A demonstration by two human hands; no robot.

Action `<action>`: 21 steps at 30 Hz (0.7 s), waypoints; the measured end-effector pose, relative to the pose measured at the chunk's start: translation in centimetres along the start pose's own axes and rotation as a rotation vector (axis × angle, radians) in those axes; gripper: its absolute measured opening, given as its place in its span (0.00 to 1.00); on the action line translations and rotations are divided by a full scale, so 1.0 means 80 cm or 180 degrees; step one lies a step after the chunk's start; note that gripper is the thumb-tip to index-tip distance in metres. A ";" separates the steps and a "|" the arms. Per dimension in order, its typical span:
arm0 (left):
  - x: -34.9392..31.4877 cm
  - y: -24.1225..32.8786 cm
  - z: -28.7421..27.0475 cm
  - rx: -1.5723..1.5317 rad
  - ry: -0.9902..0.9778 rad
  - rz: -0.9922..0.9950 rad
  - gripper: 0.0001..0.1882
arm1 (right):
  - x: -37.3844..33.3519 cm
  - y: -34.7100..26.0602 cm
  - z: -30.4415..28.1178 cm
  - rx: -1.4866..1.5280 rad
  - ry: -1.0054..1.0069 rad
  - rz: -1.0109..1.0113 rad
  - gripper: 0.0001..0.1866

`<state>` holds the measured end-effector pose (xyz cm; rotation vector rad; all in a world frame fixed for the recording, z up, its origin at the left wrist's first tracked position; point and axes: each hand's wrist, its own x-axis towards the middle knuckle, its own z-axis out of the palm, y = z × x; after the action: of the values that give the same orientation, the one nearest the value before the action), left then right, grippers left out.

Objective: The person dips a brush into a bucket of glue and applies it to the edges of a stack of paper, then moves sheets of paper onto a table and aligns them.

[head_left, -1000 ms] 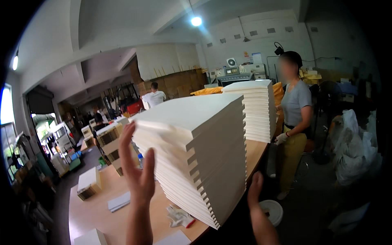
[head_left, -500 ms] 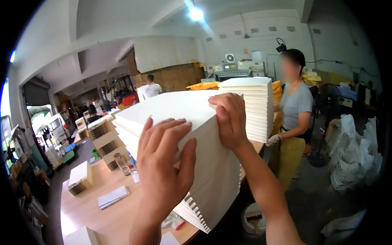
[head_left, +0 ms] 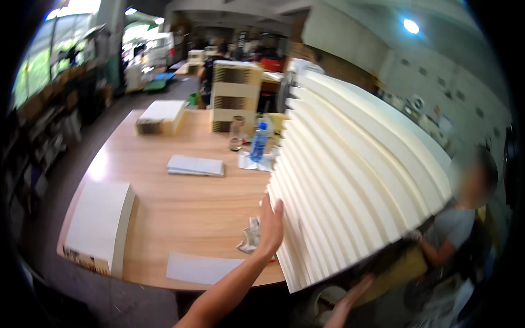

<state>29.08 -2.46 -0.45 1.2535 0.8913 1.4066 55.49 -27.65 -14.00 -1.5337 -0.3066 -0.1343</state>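
Left hand (head_left: 270,225): my fingers are stretched out, thumb a little apart, with nothing gripped between them; it stands at the lower left edge of the paper stack (head_left: 355,175), though I can't make out whether it presses there.
Right hand (head_left: 358,288): blurred, low beneath the stack's near right side; I can't make out how far its fingers spread or whether they touch paper.
Paper stack: tall, white, in many stepped layers, at the right side of the table (head_left: 219,213), slanting in my view.
Glove (head_left: 250,236): whitish, on the table just beside my left wrist.
Loose sheet (head_left: 199,268): flat near the table's front edge, partly under my left forearm in view.
Paper block (head_left: 97,221): lying at the table's left end.
Thin pile (head_left: 196,165): white, mid-table.
Bottle (head_left: 259,143): blue, upright, near a clear jar (head_left: 236,134).
Co-worker (head_left: 453,227): in a grey shirt, beyond the stack on the right.
Bucket (head_left: 324,299): pale, below the stack, just beside my right hand in view.
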 end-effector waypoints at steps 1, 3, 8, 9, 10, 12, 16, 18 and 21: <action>0.001 -0.040 -0.003 0.0103 0.0025 -0.0276 0.40 | -0.020 0.040 0.002 0.0158 -0.0038 0.0642 0.41; 0.015 -0.116 -0.015 0.0328 0.0097 -0.0717 0.41 | -0.071 0.036 0.023 0.0528 -0.0757 0.2191 0.49; -0.007 -0.138 0.049 0.0653 0.0461 -0.1007 0.45 | -0.085 0.019 0.063 0.1581 -0.1257 0.2047 0.43; -0.003 -0.140 0.043 0.0798 0.0410 -0.0945 0.45 | -0.095 0.023 0.077 0.1516 -0.1259 0.1942 0.42; 0.004 -0.147 0.021 0.1000 0.0455 -0.0899 0.45 | -0.122 -0.004 0.101 0.1642 -0.1049 0.2158 0.41; 0.002 -0.143 -0.002 0.1230 0.0288 -0.0869 0.45 | -0.153 -0.060 0.127 0.1565 -0.0877 0.2357 0.38; -0.022 -0.047 -0.114 0.1374 -0.0870 0.0003 0.31 | -0.164 0.030 0.030 0.0263 -0.1311 0.1784 0.24; -0.061 -0.005 -0.230 0.0888 -0.0631 0.0561 0.25 | -0.205 0.078 -0.027 -0.0477 -0.1986 0.1763 0.18; -0.174 0.051 -0.415 0.1898 0.1165 0.0972 0.21 | -0.303 -0.071 -0.006 -0.0747 -0.3826 0.1711 0.13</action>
<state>-4.91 -13.79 -6.00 1.6521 1.4964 1.7137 30.82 -30.90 -15.29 -1.7231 -0.8125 1.2506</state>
